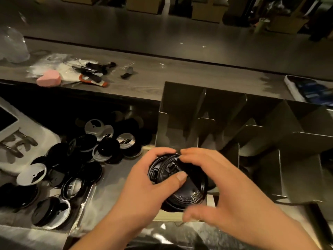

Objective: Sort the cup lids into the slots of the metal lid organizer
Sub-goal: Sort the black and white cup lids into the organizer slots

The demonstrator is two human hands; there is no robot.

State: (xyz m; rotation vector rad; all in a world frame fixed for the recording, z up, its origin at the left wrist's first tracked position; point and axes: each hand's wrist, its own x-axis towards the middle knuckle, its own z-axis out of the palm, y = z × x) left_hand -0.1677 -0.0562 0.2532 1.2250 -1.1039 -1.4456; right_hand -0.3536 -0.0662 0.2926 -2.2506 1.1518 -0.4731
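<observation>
A small stack of black cup lids (182,184) is held between both hands just in front of the leftmost slot of the metal lid organizer (225,112). My left hand (144,183) grips the stack from the left, thumb lying across its top. My right hand (216,179) curls round the stack from the right, fingertips on the far rim. A loose pile of black and white lids (75,159) lies on the steel counter to the left. The organizer's slots look dark; I cannot tell what is in them.
On the raised wooden ledge (144,82) behind lie a pink heart-shaped object (48,78), black tools and plastic wrapping. A white device with a screen (7,123) stands at the far left. A tray (310,89) lies at the right on the ledge.
</observation>
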